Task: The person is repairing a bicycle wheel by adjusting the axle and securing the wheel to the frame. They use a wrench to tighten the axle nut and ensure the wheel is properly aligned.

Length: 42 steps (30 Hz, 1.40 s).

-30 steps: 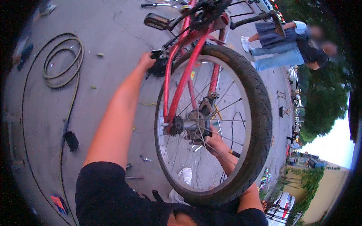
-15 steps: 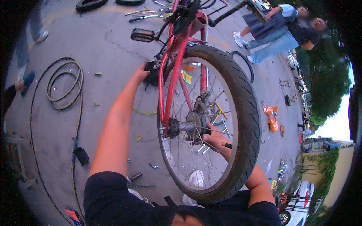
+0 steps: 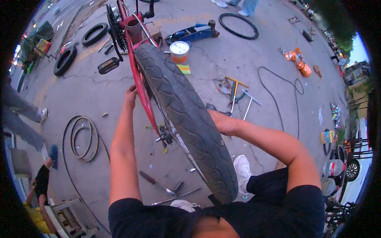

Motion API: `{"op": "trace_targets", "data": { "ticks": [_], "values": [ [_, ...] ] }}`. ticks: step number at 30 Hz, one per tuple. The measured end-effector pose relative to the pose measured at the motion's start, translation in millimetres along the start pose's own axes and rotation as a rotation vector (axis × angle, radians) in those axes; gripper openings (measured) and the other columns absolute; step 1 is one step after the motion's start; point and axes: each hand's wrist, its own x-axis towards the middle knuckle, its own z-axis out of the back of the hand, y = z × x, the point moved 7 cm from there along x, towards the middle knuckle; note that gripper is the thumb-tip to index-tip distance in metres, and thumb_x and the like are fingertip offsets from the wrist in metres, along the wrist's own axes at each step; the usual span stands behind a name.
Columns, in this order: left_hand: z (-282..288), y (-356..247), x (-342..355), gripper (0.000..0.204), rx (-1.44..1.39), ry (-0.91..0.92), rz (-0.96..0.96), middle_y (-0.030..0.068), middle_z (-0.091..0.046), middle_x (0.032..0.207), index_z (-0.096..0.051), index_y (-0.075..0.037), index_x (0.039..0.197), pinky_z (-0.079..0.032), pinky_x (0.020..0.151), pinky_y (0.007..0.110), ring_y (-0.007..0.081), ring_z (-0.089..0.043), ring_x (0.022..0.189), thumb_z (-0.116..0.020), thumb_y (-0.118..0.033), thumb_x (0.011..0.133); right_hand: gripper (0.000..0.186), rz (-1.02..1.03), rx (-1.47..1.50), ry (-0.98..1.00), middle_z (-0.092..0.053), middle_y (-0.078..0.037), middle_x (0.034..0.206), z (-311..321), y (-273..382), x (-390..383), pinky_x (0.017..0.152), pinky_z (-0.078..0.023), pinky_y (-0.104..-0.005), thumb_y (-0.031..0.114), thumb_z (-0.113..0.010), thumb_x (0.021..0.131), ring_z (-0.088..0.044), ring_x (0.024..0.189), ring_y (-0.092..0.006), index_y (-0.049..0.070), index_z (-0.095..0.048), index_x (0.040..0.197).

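Note:
A bicycle with a red frame [image 3: 139,85] stands before me, its black treaded tyre [image 3: 184,119] toward me. My left hand [image 3: 131,94] is at the left side of the red frame, its fingers curled and partly hidden behind the tube; what they grip does not show. On the right, my right hand [image 3: 223,122] reaches in behind the tyre near the middle of the wheel, and the tyre hides its fingers. A small sprocket [image 3: 165,137] shows at the wheel's axle end. The black pedal [image 3: 108,66] sits on its crank beyond my left hand.
Ahead lie a blue floor jack [image 3: 194,33], a white-topped orange bucket [image 3: 179,51] and loose tyres [image 3: 95,34]. T-handled wrenches [image 3: 235,95] lie right of the wheel. A coiled hose [image 3: 83,139] is at left, a screwdriver [image 3: 152,180] near my feet. People stand left and far ahead.
My view has swung, so the wheel shows its tread instead of its spokes. The tyre now covers the fingers of my right hand. My left hand stays by the frame.

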Motion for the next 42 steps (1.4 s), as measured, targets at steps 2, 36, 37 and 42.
{"op": "trace_targets", "data": {
  "ticks": [2, 36, 37, 42],
  "values": [
    [7, -4, 5, 0.029, 0.190, -0.005, 0.054, 0.0058, -0.065, 0.087, -0.061, 0.005, 0.101, -0.046, 0.066, 0.031, 0.0168, -0.059, 0.073, -0.063, -0.014, 0.079, 0.098, -0.015, -0.004, 0.020, -0.048, -0.013, 0.119, 0, -6, 5, 0.077, -0.052, -0.0342, 0.025, -0.076, 0.071, -0.055, 0.097, -0.0192, 0.007, -0.012, 0.143],
    [-30, -248, -337, 0.036, -0.195, 0.084, -0.108, 0.0064, -0.056, 0.098, -0.053, 0.001, 0.103, -0.032, 0.091, 0.030, 0.0158, -0.049, 0.096, -0.067, -0.021, 0.077, 0.081, -0.061, 0.060, 0.082, -0.052, -0.012, 0.113, -12, 19, -5, 0.079, -0.054, -0.0378, 0.023, -0.071, 0.077, -0.059, 0.094, -0.0209, 0.007, -0.021, 0.138],
    [-32, -259, -340, 0.037, -0.169, 0.098, -0.129, 0.0064, -0.056, 0.099, -0.053, 0.001, 0.103, -0.032, 0.090, 0.030, 0.0160, -0.049, 0.096, -0.067, -0.021, 0.077, 0.081, -0.061, 0.041, 0.087, -0.052, -0.011, 0.112, -14, 19, -3, 0.078, -0.054, -0.0370, 0.023, -0.071, 0.077, -0.059, 0.093, -0.0201, 0.007, -0.021, 0.138],
    [-53, -289, -344, 0.039, -0.085, 0.070, -0.108, 0.0068, -0.055, 0.099, -0.053, 0.001, 0.103, -0.034, 0.088, 0.030, 0.0162, -0.049, 0.095, -0.068, -0.023, 0.076, 0.081, -0.090, 0.001, 0.098, -0.056, -0.009, 0.107, -7, 10, 1, 0.074, -0.054, -0.0337, 0.024, -0.071, 0.077, -0.061, 0.087, -0.0176, 0.008, -0.020, 0.139]
  ]
}}
